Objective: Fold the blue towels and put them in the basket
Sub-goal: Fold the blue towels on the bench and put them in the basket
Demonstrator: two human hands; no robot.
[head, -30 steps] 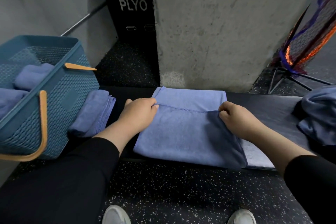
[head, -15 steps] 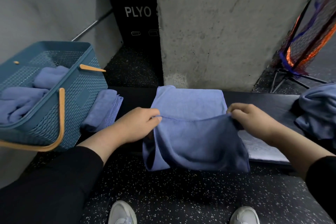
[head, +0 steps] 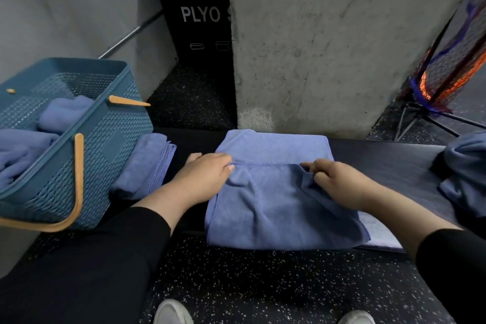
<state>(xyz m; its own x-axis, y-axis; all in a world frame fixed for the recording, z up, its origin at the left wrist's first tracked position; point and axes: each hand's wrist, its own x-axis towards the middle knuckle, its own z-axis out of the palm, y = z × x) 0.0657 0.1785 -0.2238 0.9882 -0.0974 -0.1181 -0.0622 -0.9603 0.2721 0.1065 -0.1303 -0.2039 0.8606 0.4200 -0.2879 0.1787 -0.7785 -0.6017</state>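
Note:
A blue towel [head: 276,208] lies on the dark bench [head: 389,163] in front of me, its near half doubled over the far half. My left hand [head: 207,176] pinches the folded edge at its left corner. My right hand [head: 339,181] pinches the same edge at the right corner. A teal basket [head: 105,150] with tan handles stands at the left and holds folded blue towels [head: 60,113]. Another folded blue towel [head: 147,163] rests on the bench beside the basket. A loose pile of blue towels [head: 465,173] lies at the right edge.
A concrete pillar [head: 328,47] rises right behind the bench. A black box marked PLYO [head: 194,16] stands behind on the left. A netted frame on a stand [head: 447,79] is at the back right. Speckled black floor and my shoes [head: 171,313] lie below.
Both hands raised the towel's edge off the bench and then carried it back down; the towel now lies flat again, folded over. The view shifted slightly right, showing more of the basket.

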